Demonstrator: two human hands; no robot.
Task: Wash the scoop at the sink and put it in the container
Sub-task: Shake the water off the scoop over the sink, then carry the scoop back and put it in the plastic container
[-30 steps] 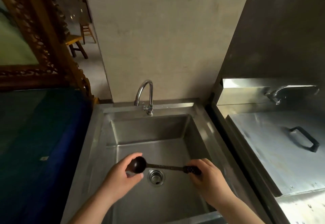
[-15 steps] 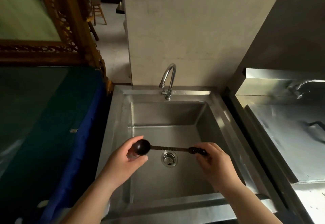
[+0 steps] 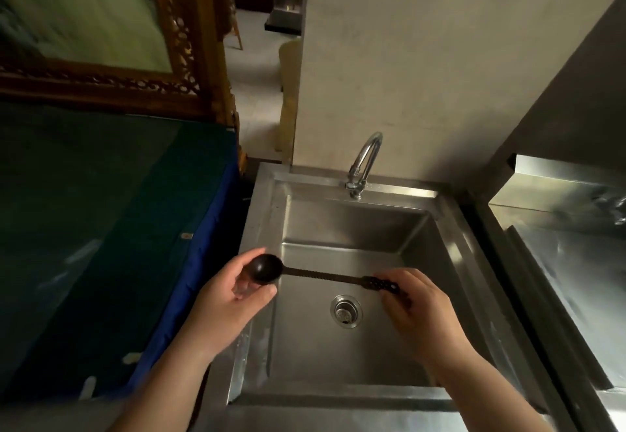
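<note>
Since the earlier frame the scoop and both hands sit farther left over the sink (image 3: 261,214): the bowl, formerly over the basin near the drain, now hangs over the sink's left rim, and no water is seen running from the faucet (image 3: 364,157). Left to right: the left hand (image 3: 230,299) cups the bowl end of the scoop (image 3: 325,275), fingers curled around it; the handle runs level across the basin, its long axis parallel to the sink's front edge, passing just behind the drain (image 3: 346,310); the right hand (image 3: 418,306) pinches the perforated handle tip between closed fingertips. Both hands thus grip the scoop, one at each end (neither is free). The basin holds nothing but the drain strainer. No receiving container can be identified here; the steel unit (image 3: 576,262) beyond the sink's right rim is cut off. Judged: rinsing done or unstarted; cannot tell which.
</note>
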